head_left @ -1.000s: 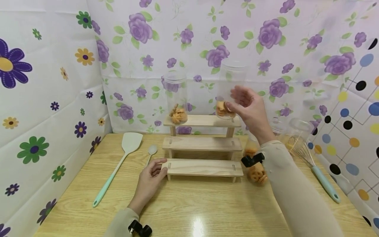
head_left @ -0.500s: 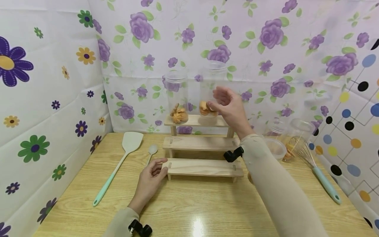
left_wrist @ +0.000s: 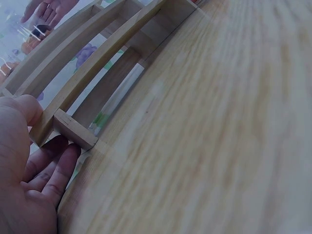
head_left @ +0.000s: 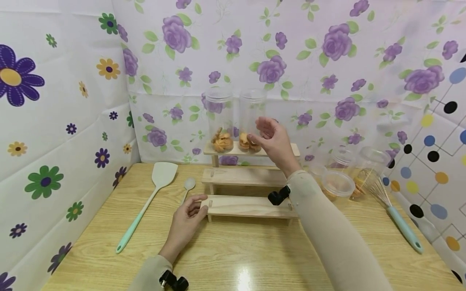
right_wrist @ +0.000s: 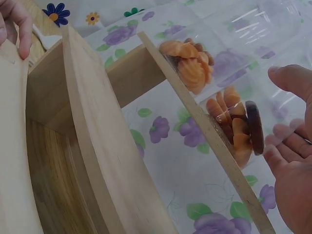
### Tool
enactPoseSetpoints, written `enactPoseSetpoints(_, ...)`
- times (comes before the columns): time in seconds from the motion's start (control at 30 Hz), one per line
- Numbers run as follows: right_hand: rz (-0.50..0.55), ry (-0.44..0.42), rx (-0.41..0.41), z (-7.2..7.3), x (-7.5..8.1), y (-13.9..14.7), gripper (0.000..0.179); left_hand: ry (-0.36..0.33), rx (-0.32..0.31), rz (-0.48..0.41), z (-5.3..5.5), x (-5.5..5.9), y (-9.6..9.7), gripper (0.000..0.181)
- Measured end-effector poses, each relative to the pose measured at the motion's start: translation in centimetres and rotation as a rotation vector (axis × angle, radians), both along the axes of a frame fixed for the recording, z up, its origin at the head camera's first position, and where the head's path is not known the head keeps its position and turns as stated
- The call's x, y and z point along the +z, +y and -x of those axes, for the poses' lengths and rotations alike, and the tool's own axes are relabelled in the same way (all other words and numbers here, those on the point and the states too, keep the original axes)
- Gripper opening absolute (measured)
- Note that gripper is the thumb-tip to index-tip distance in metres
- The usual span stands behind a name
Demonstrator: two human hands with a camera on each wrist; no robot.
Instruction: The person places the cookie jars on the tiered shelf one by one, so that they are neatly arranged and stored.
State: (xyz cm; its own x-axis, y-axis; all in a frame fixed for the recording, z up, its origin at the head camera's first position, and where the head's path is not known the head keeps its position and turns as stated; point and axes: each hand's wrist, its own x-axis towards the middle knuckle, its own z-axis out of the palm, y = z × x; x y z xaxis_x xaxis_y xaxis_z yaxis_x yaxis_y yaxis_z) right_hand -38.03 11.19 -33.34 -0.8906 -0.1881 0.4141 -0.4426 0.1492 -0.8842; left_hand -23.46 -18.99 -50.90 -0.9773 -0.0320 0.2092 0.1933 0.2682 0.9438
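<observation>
Now your right hand (head_left: 274,141) is curved around the right jar (head_left: 249,117), with the thumb on the near side of the clear wall and the fingers on its right side, so I judge that you grip it, and only lightly. This jar stands upright on the top shelf (head_left: 295,150) of the wooden stand (head_left: 240,176), just beside the left jar (head_left: 220,119), and in the right wrist view its base seems to touch the board. Both jars have some biscuits (head_left: 245,142) at the bottom. Your left hand (head_left: 185,218) pinches the left end of the lowest shelf (head_left: 240,205), the thumb above and the other fingers below, which probably steadies the stand. In my judgement, the step in hand is the setting down of the right jar in its place next to the other one. Your next move then calls for a gentle release: be sure that the whole base rests on the narrow board, spread the thumb and the fingers apart, and draw the hand back to the right without pushing the jar. Please take care, because a tall jar on such a thin shelf may tip easily, and your sleeve is near the clear containers (head_left: 338,184) which stand on the table (head_left: 233,254) at the right.
</observation>
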Motion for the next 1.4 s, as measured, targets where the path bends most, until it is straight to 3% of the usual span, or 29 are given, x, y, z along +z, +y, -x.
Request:
enactPoseSetpoints(0.5,-0.040,-0.009,0.010,-0.1,0.0,0.2,0.076,0.000,-0.005,0.005,0.0,-0.2,0.0,0.033)
enactPoseSetpoints(0.83,0.018,-0.034,0.015,0.1,-0.3,0.6,0.085,-0.008,-0.006,0.013,0.0,-0.1,0.0,0.034)
enactPoseSetpoints(1.03,0.050,0.004,-0.004,-0.2,0.1,1.0,0.088,-0.010,0.002,0.018,-0.1,-0.1,-0.1,0.034)
enactPoseSetpoints(1.2,0.076,0.064,-0.038,-1.1,0.8,1.8,0.087,-0.009,0.003,0.018,0.0,0.0,-0.1,0.033)
enactPoseSetpoints(1.4,0.107,0.140,-0.053,-3.8,2.3,3.3,0.085,-0.009,0.000,0.016,0.0,0.0,0.0,0.034)
